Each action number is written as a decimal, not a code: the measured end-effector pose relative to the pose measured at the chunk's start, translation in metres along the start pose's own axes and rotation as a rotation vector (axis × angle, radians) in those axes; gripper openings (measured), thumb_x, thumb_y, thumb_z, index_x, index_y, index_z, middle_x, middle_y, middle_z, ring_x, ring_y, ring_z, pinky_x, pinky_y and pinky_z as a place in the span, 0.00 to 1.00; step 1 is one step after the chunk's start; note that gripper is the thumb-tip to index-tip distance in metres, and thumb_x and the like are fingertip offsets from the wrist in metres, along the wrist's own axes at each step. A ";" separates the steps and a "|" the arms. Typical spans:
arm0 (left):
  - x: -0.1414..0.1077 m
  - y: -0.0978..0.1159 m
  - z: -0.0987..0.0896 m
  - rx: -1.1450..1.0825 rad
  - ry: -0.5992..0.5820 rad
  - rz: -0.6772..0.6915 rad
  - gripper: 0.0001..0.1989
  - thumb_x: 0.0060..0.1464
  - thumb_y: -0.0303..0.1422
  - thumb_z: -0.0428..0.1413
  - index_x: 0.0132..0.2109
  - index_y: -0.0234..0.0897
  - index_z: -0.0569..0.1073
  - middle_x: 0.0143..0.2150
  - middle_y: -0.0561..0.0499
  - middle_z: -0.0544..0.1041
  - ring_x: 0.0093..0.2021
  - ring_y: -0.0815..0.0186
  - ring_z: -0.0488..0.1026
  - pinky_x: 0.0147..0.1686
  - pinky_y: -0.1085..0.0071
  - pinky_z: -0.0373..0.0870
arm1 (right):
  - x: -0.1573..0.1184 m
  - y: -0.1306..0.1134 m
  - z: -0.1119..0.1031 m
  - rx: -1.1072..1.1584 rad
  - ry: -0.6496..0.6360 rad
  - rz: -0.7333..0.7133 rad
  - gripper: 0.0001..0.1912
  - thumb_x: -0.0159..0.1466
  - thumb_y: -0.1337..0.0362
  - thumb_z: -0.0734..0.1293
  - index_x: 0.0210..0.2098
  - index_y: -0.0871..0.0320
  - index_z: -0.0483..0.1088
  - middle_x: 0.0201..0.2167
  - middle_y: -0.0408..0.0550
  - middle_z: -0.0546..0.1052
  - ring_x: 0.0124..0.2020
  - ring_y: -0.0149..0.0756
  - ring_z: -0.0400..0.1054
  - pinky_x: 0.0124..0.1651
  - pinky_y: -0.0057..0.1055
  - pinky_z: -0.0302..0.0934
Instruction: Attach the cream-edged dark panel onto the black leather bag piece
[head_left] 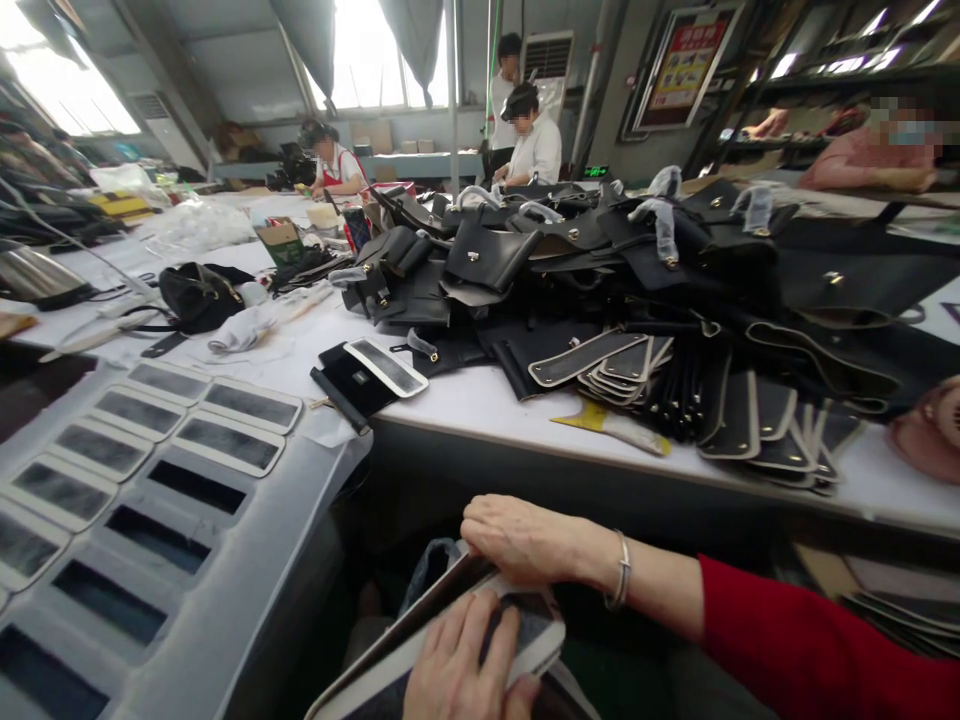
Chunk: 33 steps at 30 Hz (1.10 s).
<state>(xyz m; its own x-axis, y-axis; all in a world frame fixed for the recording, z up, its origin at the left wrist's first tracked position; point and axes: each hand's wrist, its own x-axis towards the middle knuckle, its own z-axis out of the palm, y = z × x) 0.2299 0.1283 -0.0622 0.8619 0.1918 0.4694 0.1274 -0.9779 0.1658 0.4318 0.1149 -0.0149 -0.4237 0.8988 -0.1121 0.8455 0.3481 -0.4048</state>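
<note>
In my lap lies a dark bag piece with pale edges (375, 660), partly cut off by the bottom of the view. My right hand (517, 540), with a bracelet at the wrist, is closed on its upper edge; the fingertips are hidden. My left hand (465, 655) holds a white-edged dark panel (536, 645) against the piece, fingers over its face. Similar white-bordered panels (101, 447) are laid out in rows on the grey board to my left. On the table ahead sits an opened small black bag (360, 390) with another such panel.
A large heap of black leather bags (487, 255) covers the white table (450, 405). Pale-edged straps and flaps (757, 420) lie near its front edge, beside a yellow-and-white piece (611, 425). Several people work beyond. A metal kettle (37, 272) stands far left.
</note>
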 end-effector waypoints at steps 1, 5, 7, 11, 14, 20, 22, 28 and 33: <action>0.002 0.001 0.000 0.007 -0.010 -0.008 0.17 0.62 0.44 0.50 0.52 0.44 0.73 0.46 0.47 0.78 0.43 0.59 0.75 0.37 0.68 0.71 | -0.001 -0.001 -0.001 -0.002 0.003 -0.007 0.06 0.60 0.75 0.64 0.36 0.65 0.71 0.34 0.52 0.75 0.35 0.38 0.64 0.45 0.33 0.61; 0.012 0.006 0.002 0.045 -0.110 -0.046 0.14 0.60 0.39 0.52 0.52 0.45 0.72 0.44 0.47 0.77 0.40 0.58 0.74 0.34 0.65 0.69 | -0.004 -0.004 -0.006 0.332 0.029 0.077 0.06 0.54 0.75 0.67 0.31 0.62 0.69 0.32 0.50 0.72 0.36 0.39 0.63 0.46 0.36 0.60; 0.015 0.007 0.002 0.052 -0.162 -0.054 0.14 0.59 0.36 0.54 0.52 0.44 0.71 0.43 0.47 0.76 0.39 0.57 0.74 0.33 0.64 0.69 | -0.006 0.003 -0.006 0.579 0.058 0.162 0.05 0.53 0.74 0.68 0.26 0.60 0.67 0.28 0.46 0.70 0.34 0.37 0.63 0.45 0.35 0.60; 0.019 0.010 0.002 0.021 -0.204 -0.105 0.13 0.58 0.30 0.53 0.50 0.45 0.71 0.40 0.49 0.75 0.36 0.58 0.73 0.33 0.63 0.67 | -0.018 0.032 0.015 0.954 0.180 0.383 0.18 0.68 0.56 0.59 0.27 0.60 0.69 0.25 0.43 0.71 0.28 0.31 0.64 0.35 0.29 0.61; 0.021 0.011 0.003 0.026 -0.160 -0.127 0.13 0.59 0.29 0.50 0.49 0.45 0.71 0.40 0.49 0.76 0.36 0.59 0.73 0.33 0.63 0.65 | -0.033 0.041 0.058 1.221 0.354 0.644 0.27 0.70 0.46 0.52 0.30 0.60 0.67 0.27 0.46 0.71 0.29 0.31 0.65 0.30 0.27 0.60; 0.024 0.008 0.013 0.053 0.009 0.035 0.09 0.60 0.30 0.52 0.46 0.40 0.73 0.47 0.46 0.79 0.45 0.57 0.75 0.42 0.64 0.66 | -0.035 0.000 0.141 1.908 0.366 0.731 0.32 0.66 0.38 0.54 0.25 0.59 0.68 0.22 0.47 0.70 0.25 0.33 0.69 0.31 0.29 0.64; 0.023 0.007 0.018 0.036 0.012 0.090 0.09 0.59 0.30 0.53 0.46 0.37 0.74 0.47 0.47 0.80 0.45 0.58 0.76 0.44 0.65 0.67 | -0.026 -0.009 0.151 2.147 0.446 0.719 0.32 0.67 0.39 0.55 0.25 0.59 0.69 0.23 0.47 0.73 0.28 0.32 0.70 0.35 0.27 0.65; 0.018 0.004 0.025 0.055 -0.004 0.037 0.16 0.64 0.33 0.46 0.54 0.43 0.73 0.49 0.52 0.80 0.45 0.61 0.76 0.43 0.66 0.70 | -0.012 -0.015 0.156 2.626 0.683 0.597 0.25 0.64 0.46 0.66 0.25 0.62 0.72 0.23 0.49 0.76 0.28 0.32 0.72 0.38 0.25 0.66; 0.017 0.005 0.021 0.023 -0.067 0.021 0.17 0.64 0.33 0.47 0.57 0.44 0.72 0.53 0.53 0.78 0.49 0.61 0.75 0.43 0.67 0.70 | -0.015 -0.021 0.158 2.797 0.769 0.506 0.19 0.62 0.52 0.70 0.29 0.64 0.74 0.27 0.52 0.78 0.33 0.37 0.74 0.40 0.28 0.67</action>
<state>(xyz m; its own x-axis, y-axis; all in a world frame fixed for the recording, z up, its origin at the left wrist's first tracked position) 0.2558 0.1246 -0.0716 0.8955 0.1655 0.4132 0.1189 -0.9835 0.1363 0.3689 0.0519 -0.1485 0.0137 0.8352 -0.5498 -0.9982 0.0439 0.0418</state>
